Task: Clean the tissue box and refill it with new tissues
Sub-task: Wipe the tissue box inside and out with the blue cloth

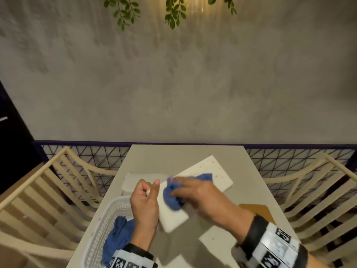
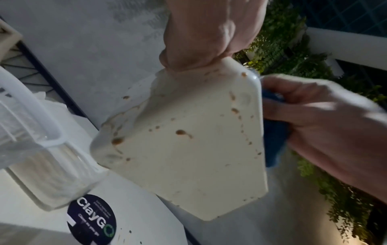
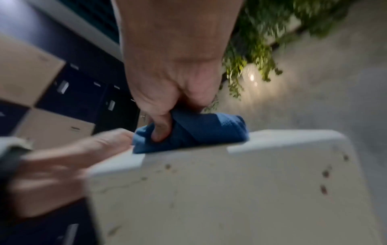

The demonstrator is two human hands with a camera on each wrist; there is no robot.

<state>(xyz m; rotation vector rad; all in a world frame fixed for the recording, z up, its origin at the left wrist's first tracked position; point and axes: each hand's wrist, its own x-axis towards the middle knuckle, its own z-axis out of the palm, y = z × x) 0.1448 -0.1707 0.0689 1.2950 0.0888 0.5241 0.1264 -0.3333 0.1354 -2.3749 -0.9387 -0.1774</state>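
Observation:
A long white tissue box (image 1: pixel 210 171), speckled with brown stains, lies diagonally across the table and is tilted up at its near end. My left hand (image 1: pixel 146 192) grips that near end, thumb up; its fingers (image 2: pixel 201 43) clamp the box's edge. My right hand (image 1: pixel 185 190) holds a bunched blue cloth (image 1: pixel 172 198) and presses it on the box's top, beside the left hand. In the right wrist view the cloth (image 3: pixel 196 131) sits at a notch in the box's rim (image 3: pixel 282 140). A stack of white tissues (image 1: pixel 133 180) lies behind the left hand.
A white plastic basket (image 1: pixel 104 219) at the table's near left holds another blue cloth (image 1: pixel 117 236). A brown flat piece (image 1: pixel 257 209) and a white flat piece (image 1: pixel 216 238) lie at the near right. Cream slatted chairs (image 1: pixel 48 190) flank the narrow table. A round dark sticker (image 2: pixel 92 218) marks the tabletop.

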